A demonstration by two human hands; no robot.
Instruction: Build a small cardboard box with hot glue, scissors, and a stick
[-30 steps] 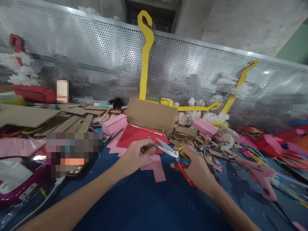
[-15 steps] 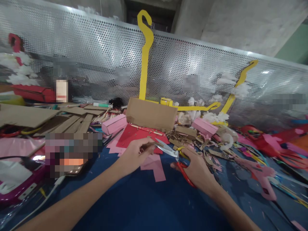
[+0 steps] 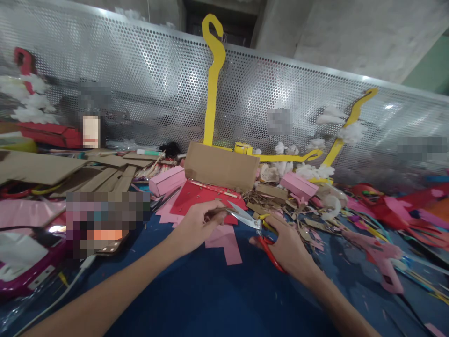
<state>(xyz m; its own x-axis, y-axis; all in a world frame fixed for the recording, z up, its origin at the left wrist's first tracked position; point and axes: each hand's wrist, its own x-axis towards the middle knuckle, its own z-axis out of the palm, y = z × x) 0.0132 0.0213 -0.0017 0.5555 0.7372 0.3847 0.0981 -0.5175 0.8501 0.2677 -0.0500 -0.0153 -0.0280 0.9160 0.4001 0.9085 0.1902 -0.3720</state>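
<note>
My right hand [image 3: 290, 248] grips a pair of scissors [image 3: 247, 219] with red and yellow handles. The blades are parted and point left, toward my left hand [image 3: 196, 225]. That hand's fingers pinch a small thin brown strip [image 3: 229, 209], likely cardboard, which lies by the blade tips; whether the blades touch it I cannot tell. Beneath the hands lie pink paper pieces [image 3: 232, 250] and a red sheet [image 3: 187, 196] on the dark blue table surface [image 3: 224, 299].
A cardboard piece [image 3: 220, 166] stands behind the hands, below a tall yellow hook shape [image 3: 210, 103]. Brown scraps [image 3: 270, 202] and a pink glue gun [image 3: 380, 257] are on the right. Cardboard strips [image 3: 105, 182] lie left. A perforated metal panel [image 3: 150, 93] closes off the back.
Hardly anything differs: the view has shifted very slightly. Both hands, the scissors and the strip keep nearly the same positions, with the blades still parted.
</note>
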